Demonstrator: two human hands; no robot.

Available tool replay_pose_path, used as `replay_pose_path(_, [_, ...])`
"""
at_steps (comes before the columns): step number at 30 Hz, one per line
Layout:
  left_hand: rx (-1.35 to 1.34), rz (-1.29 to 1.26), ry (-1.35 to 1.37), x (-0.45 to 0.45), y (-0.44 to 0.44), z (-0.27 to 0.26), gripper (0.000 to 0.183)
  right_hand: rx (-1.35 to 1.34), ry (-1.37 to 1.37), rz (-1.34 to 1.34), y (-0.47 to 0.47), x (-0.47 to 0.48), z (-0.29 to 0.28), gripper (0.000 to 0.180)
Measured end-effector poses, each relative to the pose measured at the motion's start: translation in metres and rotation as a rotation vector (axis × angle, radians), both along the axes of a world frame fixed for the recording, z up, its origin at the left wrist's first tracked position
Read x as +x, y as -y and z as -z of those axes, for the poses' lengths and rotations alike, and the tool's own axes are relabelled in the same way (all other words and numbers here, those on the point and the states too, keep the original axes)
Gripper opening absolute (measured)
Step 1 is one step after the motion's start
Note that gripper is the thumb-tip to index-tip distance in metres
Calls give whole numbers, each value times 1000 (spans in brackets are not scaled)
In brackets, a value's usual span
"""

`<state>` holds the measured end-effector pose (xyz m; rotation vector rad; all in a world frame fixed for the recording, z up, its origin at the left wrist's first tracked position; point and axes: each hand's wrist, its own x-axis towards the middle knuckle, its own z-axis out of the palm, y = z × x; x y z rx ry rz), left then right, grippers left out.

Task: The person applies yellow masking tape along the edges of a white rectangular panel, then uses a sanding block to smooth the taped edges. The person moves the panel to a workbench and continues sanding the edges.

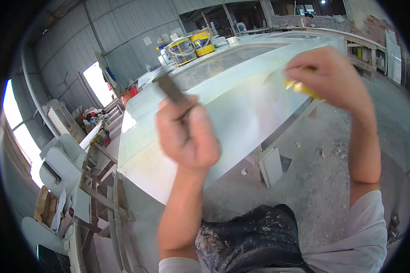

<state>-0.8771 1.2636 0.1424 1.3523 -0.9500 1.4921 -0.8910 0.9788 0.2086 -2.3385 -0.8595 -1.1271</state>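
Observation:
My left hand [188, 136] is raised over the near end of a large, glossy pale panel [239, 126]. Gripped in it is a dark, flat, blade-like strip [171, 89], blurred by motion, whose exact kind I cannot make out. To the right, my right hand [331, 76] is lifted above the panel's long side, fingers curled round a shiny yellow thing [302, 88]. That yellow thing is blurred and mostly hidden by the hand, perhaps a wrapper or a tool handle. Both hands are apart from each other.
Two yellow buckets [182, 52] [202, 42] stand on the far side by a grey inset [222, 63]. A wooden rack [111, 201] with pale boards [59, 163] is at left. Under the panel leans a white board [270, 167]. Another person [305, 20] is far back.

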Motion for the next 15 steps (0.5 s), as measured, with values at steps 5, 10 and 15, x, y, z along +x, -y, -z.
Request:
replay_pose_path(5, [228,-243,239,38,45,-18,16,253,-20,206,56,-14,18,24])
replay_pose_path(10, [299,-297,4,17,59,-34,17,161,-114,163,42,-39,55,21])
replay_pose_path(15, [695,-678,-39,-54,15,-105,18,99,-304,-94,21,-68,68,16])
